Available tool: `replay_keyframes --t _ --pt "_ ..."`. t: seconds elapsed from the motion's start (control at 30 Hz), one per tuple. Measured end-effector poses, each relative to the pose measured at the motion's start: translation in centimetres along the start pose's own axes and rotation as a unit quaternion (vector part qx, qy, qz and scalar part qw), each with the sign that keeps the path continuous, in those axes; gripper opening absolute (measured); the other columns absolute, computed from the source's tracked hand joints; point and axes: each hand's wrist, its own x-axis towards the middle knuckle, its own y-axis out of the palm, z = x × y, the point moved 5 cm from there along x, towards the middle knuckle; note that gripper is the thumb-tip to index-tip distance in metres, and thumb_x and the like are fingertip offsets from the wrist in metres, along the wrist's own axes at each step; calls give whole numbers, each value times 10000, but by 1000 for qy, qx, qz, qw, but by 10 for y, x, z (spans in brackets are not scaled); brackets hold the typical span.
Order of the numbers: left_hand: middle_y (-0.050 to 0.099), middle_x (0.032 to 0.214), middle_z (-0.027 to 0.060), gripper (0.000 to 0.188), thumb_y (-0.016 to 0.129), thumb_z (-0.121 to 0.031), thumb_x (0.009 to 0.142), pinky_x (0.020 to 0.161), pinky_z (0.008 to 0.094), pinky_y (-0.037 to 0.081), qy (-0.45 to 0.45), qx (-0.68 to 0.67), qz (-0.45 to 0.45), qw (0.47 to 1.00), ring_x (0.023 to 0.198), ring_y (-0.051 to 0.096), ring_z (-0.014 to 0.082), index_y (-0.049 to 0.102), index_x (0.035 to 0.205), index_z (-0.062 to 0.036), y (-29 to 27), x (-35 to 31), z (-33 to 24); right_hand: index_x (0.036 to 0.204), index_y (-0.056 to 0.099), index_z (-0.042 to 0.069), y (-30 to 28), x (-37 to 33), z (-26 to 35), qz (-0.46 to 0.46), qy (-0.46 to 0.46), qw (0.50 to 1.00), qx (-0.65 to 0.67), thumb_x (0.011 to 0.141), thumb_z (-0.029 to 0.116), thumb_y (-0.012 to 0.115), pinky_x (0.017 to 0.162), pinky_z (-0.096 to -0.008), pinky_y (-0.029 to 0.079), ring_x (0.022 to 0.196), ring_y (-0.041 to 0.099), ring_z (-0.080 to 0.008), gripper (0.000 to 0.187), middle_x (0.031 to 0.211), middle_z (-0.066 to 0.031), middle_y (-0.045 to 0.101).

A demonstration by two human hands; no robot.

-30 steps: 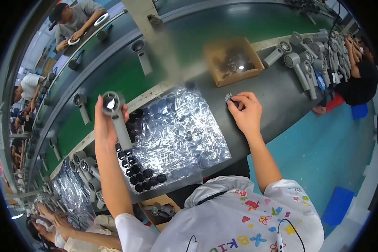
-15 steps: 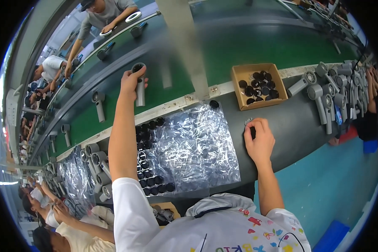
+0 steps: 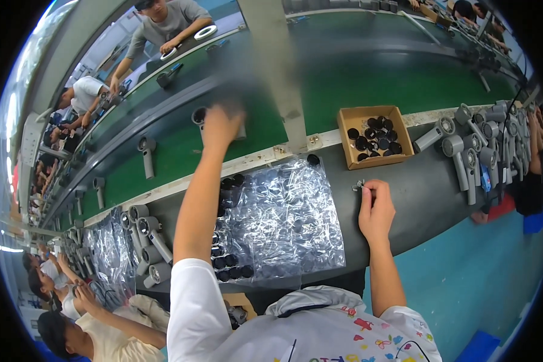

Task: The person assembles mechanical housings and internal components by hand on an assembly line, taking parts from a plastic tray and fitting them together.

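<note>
My left hand (image 3: 222, 128) is stretched over the green conveyor belt (image 3: 338, 78) and smeared by motion, its fingers unclear. Beside its thumb is the round head of a grey fan-shaped housing (image 3: 199, 115), partly hidden by the hand. A blurred grey handle (image 3: 242, 130) shows at the hand's other side. My right hand (image 3: 376, 212) is closed in a pinch over the dark bench, holding a small clear-and-metallic piece (image 3: 358, 186) too small to name. Between my arms lies a clear plastic sheet (image 3: 283, 223), with rows of round black caps (image 3: 232, 265) along its left edge.
A cardboard box (image 3: 377, 161) of black caps stands above my right hand. Grey housings pile up at the right (image 3: 464, 154) and left (image 3: 145, 232). An upright metal post (image 3: 271, 66) rises between my left hand and the box. Co-workers sit along the line.
My left hand has moved right along the belt and blurred; the housing it gripped now shows beside its thumb. My right hand has shifted slightly, its small piece showing more clearly.
</note>
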Motion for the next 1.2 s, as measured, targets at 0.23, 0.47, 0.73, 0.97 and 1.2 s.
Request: replay_keyframes --t 0.23,0.47,0.73,0.97,1.2 --pt "662 860 116 432 704 -379 887 531 370 498 -288 -488 170 806 635 609 221 670 1041 23 7 -35 19 1040 608 9 1 -13 -15 -30 92 969 227 1029 89 562 559 -240 465 695 578 -103 93 860 -37 617" --pt "643 866 93 625 669 -360 925 557 328 516 -132 -812 282 493 639 621 188 514 1336 85 -95 -171 -61 1156 668 -31 -11 -13 -25 -64 90 950 293 1041 28 521 549 -226 493 701 582 -83 196 1082 -78 572" --pt "661 947 87 707 773 -137 878 629 306 565 -169 -707 276 629 669 658 153 419 1472 12 -108 -304 -57 1225 638 -25 -5 -21 -14 -30 178 895 408 1030 88 593 595 -235 536 736 615 -106 229 882 -71 647" --pt "702 981 52 687 751 -133 925 702 222 491 -136 -601 115 779 804 609 56 407 1508 -12 -99 -339 -56 1215 636 -40 19 -47 36 65 192 841 502 1018 53 598 627 -265 601 815 654 -138 221 1020 -90 653" --pt "680 1200 182 871 740 -14 910 804 298 577 -190 -689 54 697 967 698 183 175 1567 82 -96 -353 -59 1086 631 -30 19 -51 78 133 184 822 523 968 10 646 662 -309 618 806 672 -158 126 988 -119 686"
